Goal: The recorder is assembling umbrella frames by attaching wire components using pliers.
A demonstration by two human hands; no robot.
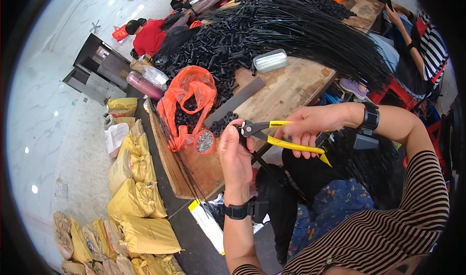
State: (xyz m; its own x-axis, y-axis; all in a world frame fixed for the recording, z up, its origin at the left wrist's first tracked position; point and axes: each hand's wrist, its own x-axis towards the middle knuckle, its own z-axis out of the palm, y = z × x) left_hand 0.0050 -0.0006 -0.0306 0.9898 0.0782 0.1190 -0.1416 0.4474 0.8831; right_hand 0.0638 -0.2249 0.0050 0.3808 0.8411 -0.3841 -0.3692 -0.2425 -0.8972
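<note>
My right hand (310, 124) grips a pair of pliers with yellow handles (296, 145) and a dark metal head. The handles are spread apart. Close to the plier jaws, my left hand (235, 151) pinches the end of a thin black rod (262, 164), which slants down toward my lap. Fingertips and jaws partly hide the rod's end. On the table just beyond my left hand are a small red-rimmed tub (204, 142) of small shiny metal pieces and an orange-red plastic bag (194, 83) with black parts in it.
A flat dark bar (238, 99) and a clear plastic box (270, 61) lie on the wooden table (296, 83). Black parts (213, 47) and long black rods (315, 37) are heaped beyond. Yellow sacks (145, 233) stand at left. Other people sit around the table.
</note>
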